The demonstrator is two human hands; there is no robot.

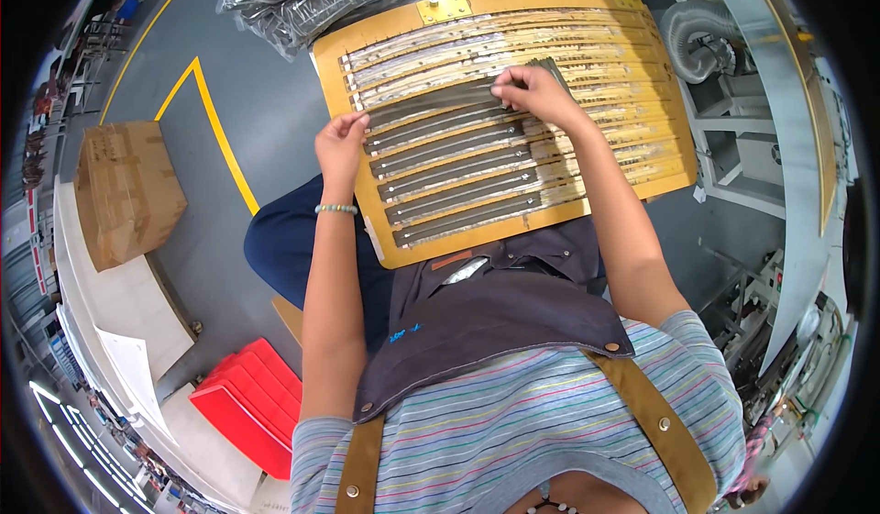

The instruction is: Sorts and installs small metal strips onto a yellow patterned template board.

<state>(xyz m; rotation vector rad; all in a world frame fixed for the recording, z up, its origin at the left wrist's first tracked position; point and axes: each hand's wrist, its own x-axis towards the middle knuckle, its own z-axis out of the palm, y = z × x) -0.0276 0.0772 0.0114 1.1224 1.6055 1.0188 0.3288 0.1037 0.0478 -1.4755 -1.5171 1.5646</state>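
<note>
A yellow slotted board (632,184) with long parallel grooves lies in front of me, over my lap. Several dark grey-green fabric strips (458,167) rest in its nearer left grooves. Stretched between my hands is another dark strip (431,102), lying along a groove farther up. My left hand (341,143) pinches its left end at the board's left edge. The fingers of my right hand (530,92) are closed on its other end near the board's middle. Beside that hand, partly hidden behind it, more dark strips (552,66) lie bunched on the board.
Clear plastic bags (312,5) with dark contents lie beyond the board. To the left stand a cardboard box (133,188) and a red plastic bin (252,404). A ribbed grey hose (692,37) and a white frame (742,170) are at the right.
</note>
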